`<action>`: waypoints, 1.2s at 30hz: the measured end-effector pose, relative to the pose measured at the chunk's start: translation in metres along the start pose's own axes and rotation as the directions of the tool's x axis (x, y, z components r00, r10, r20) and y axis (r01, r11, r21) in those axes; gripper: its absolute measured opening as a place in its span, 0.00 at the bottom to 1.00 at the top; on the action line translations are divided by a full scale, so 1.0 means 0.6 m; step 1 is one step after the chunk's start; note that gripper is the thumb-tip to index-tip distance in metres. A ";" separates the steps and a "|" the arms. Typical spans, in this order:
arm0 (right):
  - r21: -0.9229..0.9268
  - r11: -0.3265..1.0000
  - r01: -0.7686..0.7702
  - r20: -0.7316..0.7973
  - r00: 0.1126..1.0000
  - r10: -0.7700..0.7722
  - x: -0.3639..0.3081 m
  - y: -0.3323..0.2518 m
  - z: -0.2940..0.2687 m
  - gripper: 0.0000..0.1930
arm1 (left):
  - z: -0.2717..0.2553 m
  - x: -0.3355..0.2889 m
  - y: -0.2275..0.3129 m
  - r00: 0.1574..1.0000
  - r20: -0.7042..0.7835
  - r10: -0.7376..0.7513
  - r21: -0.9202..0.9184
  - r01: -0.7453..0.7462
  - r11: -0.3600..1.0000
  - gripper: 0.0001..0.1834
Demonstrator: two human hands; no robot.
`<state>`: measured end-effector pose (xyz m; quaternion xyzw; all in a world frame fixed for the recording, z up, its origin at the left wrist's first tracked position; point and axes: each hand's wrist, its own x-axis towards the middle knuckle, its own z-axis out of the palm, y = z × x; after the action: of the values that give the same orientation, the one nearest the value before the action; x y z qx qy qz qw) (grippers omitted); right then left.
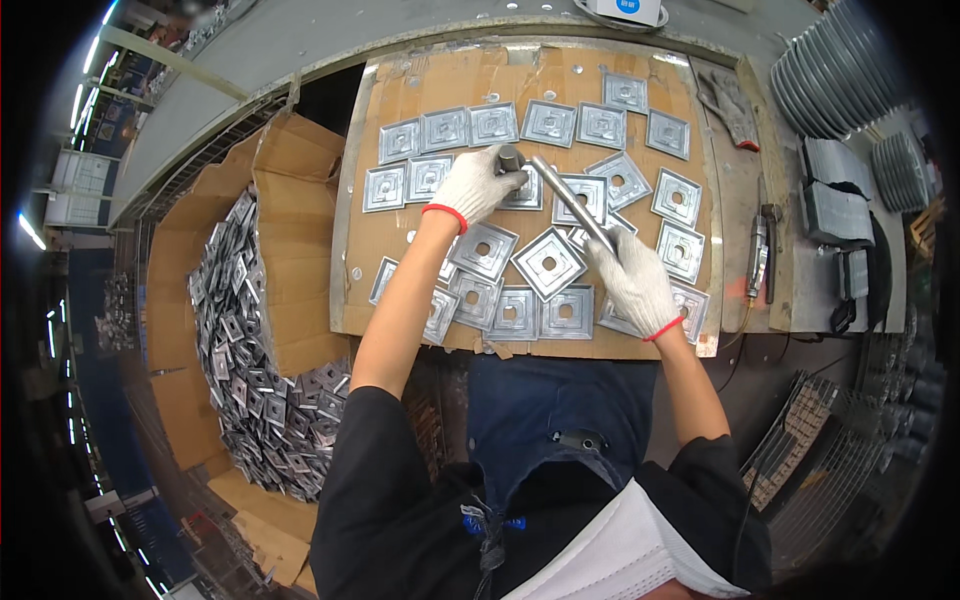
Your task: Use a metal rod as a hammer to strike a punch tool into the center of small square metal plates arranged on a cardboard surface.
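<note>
My left hand (468, 190), in a white knit glove with a red cuff, is closed on a short dark metal cylinder (510, 158). In my right hand (634, 282), gloved alike, is a long bright metal rod (572, 200), slanting up and left until its tip comes close to the cylinder. Square grey metal plates with raised rims lie below both hands. Many have a round centre hole, such as the tilted plate (530, 272) between my forearms. Others in the top row, like this plate (548, 122), show a filled-looking centre. My left hand partly hides one plate.
Cardboard (350, 300) covers the bench top. At left stands a large cardboard box (290, 160) heaped with small square metal pieces (250, 350). To the right lie a grey glove (730, 108), an air tool (758, 260), dark-wrapped blocks (835, 185) and stacked round grey discs (835, 75).
</note>
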<state>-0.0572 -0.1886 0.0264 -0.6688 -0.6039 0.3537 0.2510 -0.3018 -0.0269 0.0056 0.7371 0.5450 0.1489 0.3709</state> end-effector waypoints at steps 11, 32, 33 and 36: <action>-0.037 0.969 0.243 -0.240 0.939 -0.245 0.059 -0.146 0.008 0.20 | -0.011 -0.012 0.014 0.999 -0.024 0.038 -0.010 -0.038 0.999 0.21; -0.277 0.956 -0.095 0.035 0.993 0.109 0.010 0.005 0.059 0.27 | -0.016 -0.058 0.016 1.000 0.019 0.008 -0.302 -0.001 0.953 0.19; -0.260 0.961 -0.097 0.049 0.992 0.114 0.019 -0.019 0.052 0.27 | -0.015 -0.060 0.016 1.000 -0.026 0.010 -0.103 -0.013 0.995 0.18; -0.305 0.952 0.001 0.010 1.000 0.003 0.071 -0.010 0.061 0.26 | -0.015 -0.057 0.027 0.994 -0.010 0.105 -0.158 -0.106 0.982 0.19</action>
<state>-0.0882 -0.1490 0.0010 -0.6980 -0.6523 0.2598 0.1412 -0.3086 -0.0570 0.0293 0.7330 0.4919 0.2118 0.4195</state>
